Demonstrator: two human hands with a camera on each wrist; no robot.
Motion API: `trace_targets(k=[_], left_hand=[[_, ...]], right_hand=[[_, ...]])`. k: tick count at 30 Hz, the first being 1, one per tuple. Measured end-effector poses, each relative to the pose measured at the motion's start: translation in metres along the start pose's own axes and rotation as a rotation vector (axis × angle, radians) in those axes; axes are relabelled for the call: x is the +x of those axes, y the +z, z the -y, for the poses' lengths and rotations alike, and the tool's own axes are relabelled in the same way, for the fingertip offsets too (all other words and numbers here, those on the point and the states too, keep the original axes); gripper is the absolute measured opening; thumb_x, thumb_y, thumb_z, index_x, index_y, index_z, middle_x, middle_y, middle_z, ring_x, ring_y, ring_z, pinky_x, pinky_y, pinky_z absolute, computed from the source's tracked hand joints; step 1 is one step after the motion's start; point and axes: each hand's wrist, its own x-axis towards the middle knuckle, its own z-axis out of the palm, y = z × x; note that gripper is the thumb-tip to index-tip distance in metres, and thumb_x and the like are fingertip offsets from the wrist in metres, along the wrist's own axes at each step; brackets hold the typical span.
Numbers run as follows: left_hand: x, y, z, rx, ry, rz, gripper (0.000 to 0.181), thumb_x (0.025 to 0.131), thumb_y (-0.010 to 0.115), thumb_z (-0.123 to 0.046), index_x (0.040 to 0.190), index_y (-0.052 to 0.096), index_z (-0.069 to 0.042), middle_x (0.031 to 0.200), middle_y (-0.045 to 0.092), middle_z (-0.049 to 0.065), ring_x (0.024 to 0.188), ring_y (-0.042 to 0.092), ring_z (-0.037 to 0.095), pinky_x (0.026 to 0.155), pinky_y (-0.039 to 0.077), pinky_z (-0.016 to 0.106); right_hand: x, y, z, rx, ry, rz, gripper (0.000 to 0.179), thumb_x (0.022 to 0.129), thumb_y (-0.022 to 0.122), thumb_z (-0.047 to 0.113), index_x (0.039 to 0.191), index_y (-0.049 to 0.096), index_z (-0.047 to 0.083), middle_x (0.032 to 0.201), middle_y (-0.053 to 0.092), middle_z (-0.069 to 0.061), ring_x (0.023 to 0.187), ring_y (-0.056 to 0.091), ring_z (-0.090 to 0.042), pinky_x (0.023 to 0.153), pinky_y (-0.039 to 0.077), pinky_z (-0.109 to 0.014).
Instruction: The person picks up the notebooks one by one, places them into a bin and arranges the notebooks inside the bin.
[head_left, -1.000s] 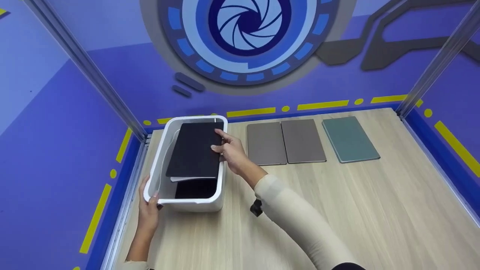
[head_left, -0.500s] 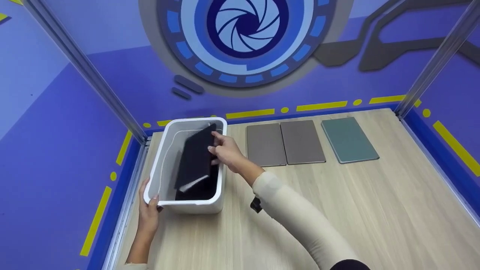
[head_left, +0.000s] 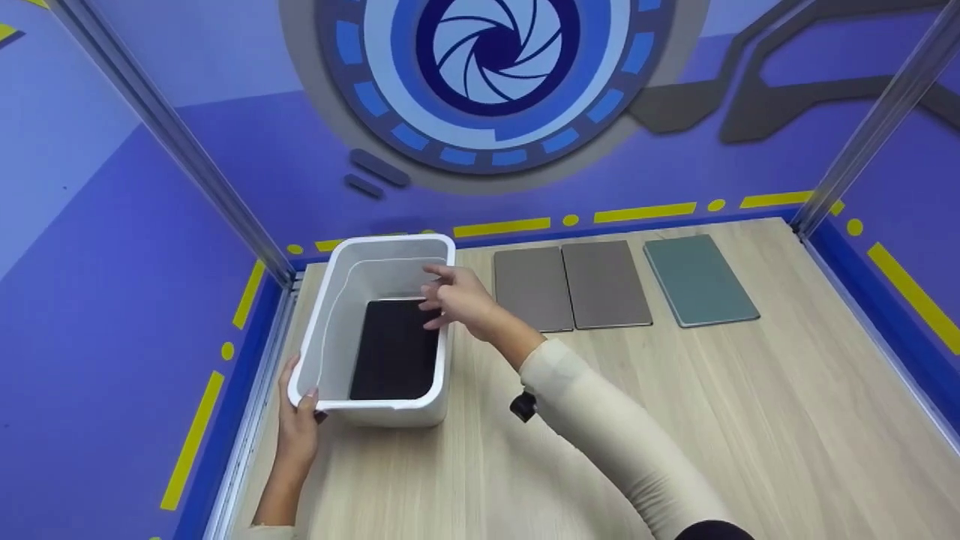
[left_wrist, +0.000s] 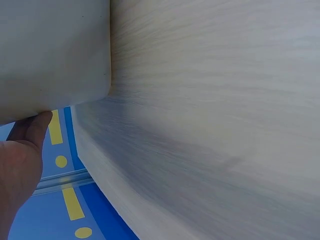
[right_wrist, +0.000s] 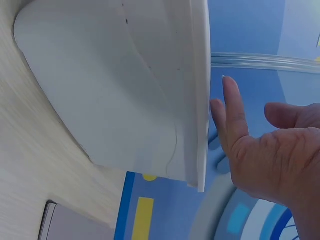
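A white plastic bin [head_left: 409, 403] stands at the left of the table. My left hand [head_left: 297, 424] grips its near left corner, thumb over the rim and fingers on the outer wall. In the left wrist view that hand [left_wrist: 22, 165] shows under the bin's wall [left_wrist: 55, 55]. My right hand [head_left: 459, 300] is above the right rim, fingers loosely spread with nothing in them. The right wrist view shows this hand [right_wrist: 270, 155] beside the bin's rim [right_wrist: 201, 100]. A black notebook [head_left: 396, 352] lies flat on the bin's floor, its right edge partly hidden by the fingers and wall.
Two grey-brown notebooks [head_left: 531, 289] lie side by side right of the bin, partly behind my right forearm. A green notebook [head_left: 701, 279] is farther right on the wooden table [head_left: 675, 420]. Blue printed walls [head_left: 225, 150] with metal corner posts enclose the table.
My right hand has let go of the black notebook it tilted into the bin, and its fingers have spread. The notebook has dropped to the bin's floor. My left hand stays on the rim.
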Motion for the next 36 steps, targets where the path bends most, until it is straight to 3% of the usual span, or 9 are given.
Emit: trace_targets(k=[7, 13, 20, 26, 30, 36], left_hand=[[0.002, 0.001, 0.0, 0.026, 0.011, -0.015, 0.064, 0.111, 0.038, -0.015, 0.171, 0.017, -0.023, 0.162, 0.037, 0.014, 0.126, 0.052, 0.007, 0.091, 0.05, 0.015], [0.004, 0.002, -0.001, 0.006, 0.004, -0.011, 0.064, 0.111, 0.038, -0.018, 0.171, 0.016, -0.025, 0.162, 0.037, 0.015, 0.126, 0.053, 0.008, 0.09, 0.051, 0.015], [0.001, 0.002, -0.002, 0.006, -0.011, -0.021, 0.064, 0.111, 0.038, -0.018, 0.171, 0.016, -0.025, 0.162, 0.037, 0.014, 0.127, 0.052, 0.013, 0.09, 0.052, 0.015], [0.003, -0.001, -0.001, 0.024, 0.009, -0.046, 0.063, 0.111, 0.04, -0.018, 0.17, 0.019, -0.023, 0.162, 0.037, 0.012, 0.125, 0.052, 0.009, 0.088, 0.051, 0.015], [0.001, -0.001, -0.004, 0.024, 0.008, -0.07, 0.06, 0.111, 0.044, -0.015, 0.169, 0.027, -0.021, 0.158, 0.04, 0.008, 0.119, 0.054, 0.011, 0.082, 0.054, 0.017], [0.0, -0.003, -0.005, 0.014, 0.105, -0.085, 0.047, 0.107, 0.053, -0.003, 0.154, 0.047, -0.005, 0.137, 0.052, -0.004, 0.104, 0.06, 0.011, 0.077, 0.056, 0.016]], right_hand=[[-0.005, -0.024, -0.006, -0.031, -0.023, -0.041, 0.057, 0.102, 0.061, 0.011, 0.158, 0.051, 0.009, 0.128, 0.066, -0.024, 0.099, 0.075, -0.026, 0.071, 0.065, -0.038], [-0.014, -0.055, -0.019, -0.069, -0.022, -0.081, 0.053, 0.103, 0.062, 0.015, 0.155, 0.054, 0.009, 0.129, 0.068, -0.023, 0.111, 0.074, -0.034, 0.074, 0.065, -0.037], [-0.03, -0.1, -0.035, -0.071, 0.013, -0.137, 0.048, 0.106, 0.061, 0.017, 0.153, 0.056, 0.01, 0.134, 0.067, -0.022, 0.116, 0.072, -0.035, 0.091, 0.064, -0.048], [-0.049, -0.139, -0.045, -0.067, 0.019, -0.186, 0.046, 0.108, 0.057, 0.017, 0.153, 0.054, 0.007, 0.139, 0.063, -0.028, 0.114, 0.072, -0.035, 0.092, 0.064, -0.044], [-0.063, -0.164, -0.051, -0.071, 0.05, -0.224, 0.047, 0.109, 0.056, 0.019, 0.155, 0.052, 0.009, 0.141, 0.063, -0.026, 0.123, 0.068, -0.04, 0.092, 0.064, -0.043], [-0.076, -0.19, -0.058, -0.072, 0.072, -0.273, 0.049, 0.109, 0.055, 0.018, 0.157, 0.048, 0.007, 0.14, 0.062, -0.025, 0.123, 0.068, -0.039, 0.087, 0.065, -0.039]])
